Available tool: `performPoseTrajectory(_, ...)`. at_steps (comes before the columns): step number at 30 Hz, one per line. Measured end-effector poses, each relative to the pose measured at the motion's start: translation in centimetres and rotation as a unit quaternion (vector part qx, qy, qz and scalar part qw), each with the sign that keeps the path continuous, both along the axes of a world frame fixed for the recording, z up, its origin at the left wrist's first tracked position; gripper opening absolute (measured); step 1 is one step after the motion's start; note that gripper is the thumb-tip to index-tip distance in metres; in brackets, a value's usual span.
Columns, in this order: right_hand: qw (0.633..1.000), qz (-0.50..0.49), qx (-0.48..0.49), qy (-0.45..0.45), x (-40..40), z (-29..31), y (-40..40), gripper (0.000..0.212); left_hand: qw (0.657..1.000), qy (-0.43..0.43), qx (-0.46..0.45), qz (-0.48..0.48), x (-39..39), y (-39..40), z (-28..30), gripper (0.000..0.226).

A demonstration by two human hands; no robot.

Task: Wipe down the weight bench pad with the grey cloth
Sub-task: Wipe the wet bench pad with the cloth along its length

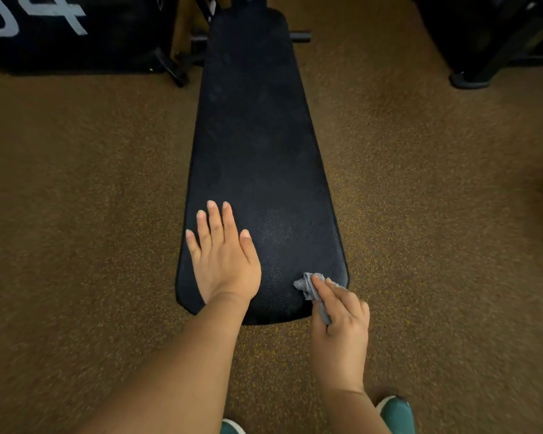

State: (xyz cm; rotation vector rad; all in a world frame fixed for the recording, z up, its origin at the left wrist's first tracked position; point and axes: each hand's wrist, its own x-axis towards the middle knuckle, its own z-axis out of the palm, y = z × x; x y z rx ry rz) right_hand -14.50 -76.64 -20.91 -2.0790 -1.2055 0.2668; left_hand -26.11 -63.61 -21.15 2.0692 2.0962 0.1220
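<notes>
Left hand (223, 258) laid flat, palm down, fingers spread and straight. Left arm stretched forward. Right hand (339, 317) curled, thumb and fingers pinched together. Right wrist bent slightly inward.

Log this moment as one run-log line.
left hand flat on bench pad | right hand holds grey cloth at pad's near corner

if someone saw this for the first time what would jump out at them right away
The long black textured bench pad runs up the middle of the frame over speckled brown gym flooring. At its near end the left hand lies flat on the pad, fingers spread. By the near right corner the right hand pinches a small crumpled grey cloth against the pad.
</notes>
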Motion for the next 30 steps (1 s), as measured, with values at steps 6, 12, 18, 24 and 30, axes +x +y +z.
performPoseTrajectory(6,1.0,-0.003,0.01,0.024,-1.8,0.1,-0.6,0.036,1.0,-0.002,0.003,0.003,0.0,0.0,-0.1,0.057)
performPoseTrajectory(12,0.999,0.034,0.007,0.033,-4.6,-0.6,-1.9,0.039,1.0,0.007,0.004,0.001,0.1,0.1,-0.1,0.056)
performPoseTrajectory(18,0.994,0.103,0.036,0.004,-0.8,1.2,-1.4,0.031,1.0,0.001,0.003,0.001,0.0,0.0,0.0,0.056)
performPoseTrajectory(24,0.98,0.188,-0.003,-0.065,-1.2,0.3,0.3,0.032,1.0,0.003,0.005,0.004,0.0,0.1,-0.1,0.057)
performPoseTrajectory(30,0.987,0.156,0.011,0.029,2.7,1.0,-3.5,0.03,1.0,0.02,-0.007,0.001,0.1,0.1,-0.1,0.056)
